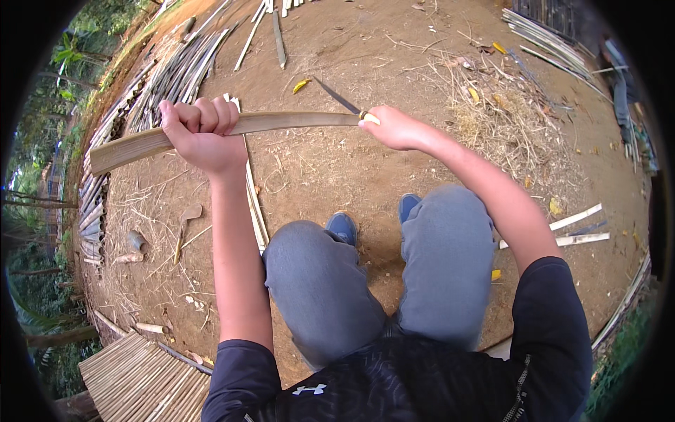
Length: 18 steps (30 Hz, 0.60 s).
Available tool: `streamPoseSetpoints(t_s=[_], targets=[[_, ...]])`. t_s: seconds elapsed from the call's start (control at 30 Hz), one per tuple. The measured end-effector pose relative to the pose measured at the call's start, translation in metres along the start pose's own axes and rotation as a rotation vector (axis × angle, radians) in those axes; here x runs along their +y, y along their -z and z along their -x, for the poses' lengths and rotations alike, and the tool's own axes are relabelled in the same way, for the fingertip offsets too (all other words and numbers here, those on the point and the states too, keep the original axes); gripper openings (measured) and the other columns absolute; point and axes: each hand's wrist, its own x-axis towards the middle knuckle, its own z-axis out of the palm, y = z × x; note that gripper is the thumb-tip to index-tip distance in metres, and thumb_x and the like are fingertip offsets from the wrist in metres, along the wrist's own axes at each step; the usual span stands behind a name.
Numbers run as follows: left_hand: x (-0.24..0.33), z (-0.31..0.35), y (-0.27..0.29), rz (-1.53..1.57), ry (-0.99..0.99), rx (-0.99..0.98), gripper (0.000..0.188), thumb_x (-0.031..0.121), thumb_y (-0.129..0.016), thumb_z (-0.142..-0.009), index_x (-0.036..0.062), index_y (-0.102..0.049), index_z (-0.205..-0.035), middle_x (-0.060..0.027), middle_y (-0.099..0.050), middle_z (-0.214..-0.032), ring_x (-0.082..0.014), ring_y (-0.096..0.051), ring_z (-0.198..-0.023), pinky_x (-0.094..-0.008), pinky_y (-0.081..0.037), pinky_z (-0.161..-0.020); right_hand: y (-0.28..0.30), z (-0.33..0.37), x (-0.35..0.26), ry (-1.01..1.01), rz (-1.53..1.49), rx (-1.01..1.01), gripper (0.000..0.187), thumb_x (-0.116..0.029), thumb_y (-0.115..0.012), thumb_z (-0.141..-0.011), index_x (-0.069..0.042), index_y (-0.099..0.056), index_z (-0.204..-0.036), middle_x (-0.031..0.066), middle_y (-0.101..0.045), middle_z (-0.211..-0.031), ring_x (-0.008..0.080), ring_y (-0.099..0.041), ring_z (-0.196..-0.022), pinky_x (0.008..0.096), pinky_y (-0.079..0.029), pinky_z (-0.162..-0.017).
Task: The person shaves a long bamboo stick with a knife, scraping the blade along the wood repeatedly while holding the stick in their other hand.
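A long flat bamboo strip (299, 121) stretches crosswise in front of me, its wide end out to the left. My left hand (202, 133) is closed around it, the fingers wrapped over the top. At the strip's right end, my right hand (395, 128) grips the pale handle of a knife (338, 96). The dark, narrow blade points up and to the left, away from me. Where the handle meets the strip's end, I cannot tell whether they touch.
Split bamboo strips (186, 67) lie piled at the far left. Shavings (510, 116) cover the ground at right. A hatchet-like tool (185, 228) lies left of my knees, near a short bamboo piece (137, 241). A slatted bamboo surface (148, 380) stands at lower left. A person (619, 88) is at far right.
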Motion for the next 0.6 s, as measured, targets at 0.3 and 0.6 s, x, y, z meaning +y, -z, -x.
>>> streamPoseSetpoints(t_s=[0.3, 0.6], targets=[[0.007, 0.027, -0.010, 0.018, -0.038, 0.079, 0.047, 0.031, -0.033, -0.104, 0.0156, -0.019, -0.062, 0.0036, -0.015, -0.050, -0.0094, -0.010, -0.046, -0.0282, -0.015, -0.043, -0.025, 0.039, -0.012, -0.104, 0.174, 0.113, 0.025, -0.003, -0.050, -0.087, 0.001, -0.050, -0.112, 0.0278, -0.065, -0.098, 0.0422, -0.066, -0.095, 0.0507, -0.052, -0.080], [0.013, 0.026, 0.023, -0.025, 0.006, 0.044, 0.047, 0.031, -0.030, -0.103, 0.0176, -0.017, -0.060, 0.0041, -0.014, -0.049, -0.0108, -0.009, -0.046, -0.0301, -0.012, -0.045, -0.042, 0.046, -0.010, -0.082, 0.225, 0.082, 0.030, 0.005, -0.047, -0.088, 0.006, -0.050, -0.118, 0.0245, -0.067, -0.101, 0.0360, -0.069, -0.093, 0.0464, -0.057, -0.079]])
